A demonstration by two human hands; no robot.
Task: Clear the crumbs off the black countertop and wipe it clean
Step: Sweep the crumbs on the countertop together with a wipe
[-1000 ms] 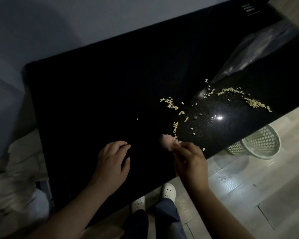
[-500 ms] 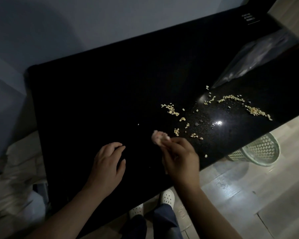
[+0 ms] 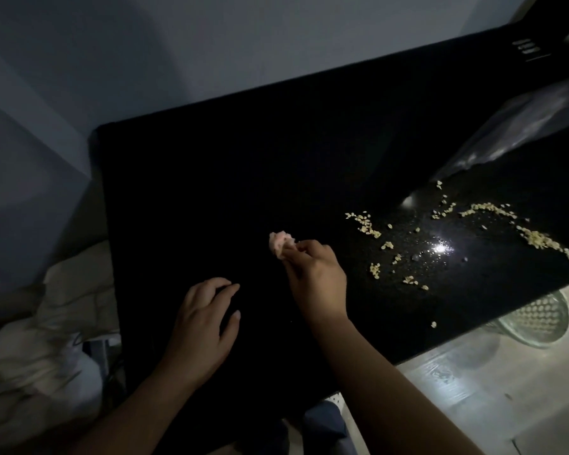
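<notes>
head view: the black countertop (image 3: 211,192) is glossy and speckled where a glare (image 3: 439,248) shines off it, and it fades into flat darkness toward the left. the crumbs (image 3: 536,239) are pale tan flakes strewn over its right part, with a long trail near the right edge, smaller clumps toward the middle and one stray bit by the front edge. my right hand (image 3: 316,280) is over the counter just left of the crumbs, its fingers curled and pinching a small pinkish-white wad (image 3: 278,244). i cannot tell whether it is cloth or paper, or whether it touches the surface. my left hand (image 3: 204,326) rests on the counter near the front edge, fingers loosely bent, holding nothing. a clear plastic bag (image 3: 523,126) at the far right is cut off by the frame. a perforated bin (image 3: 536,318) on the floor (image 3: 473,405) is partly hidden by the counter's edge. the pale heap (image 3: 46,339) at left is too dim to identify.
</notes>
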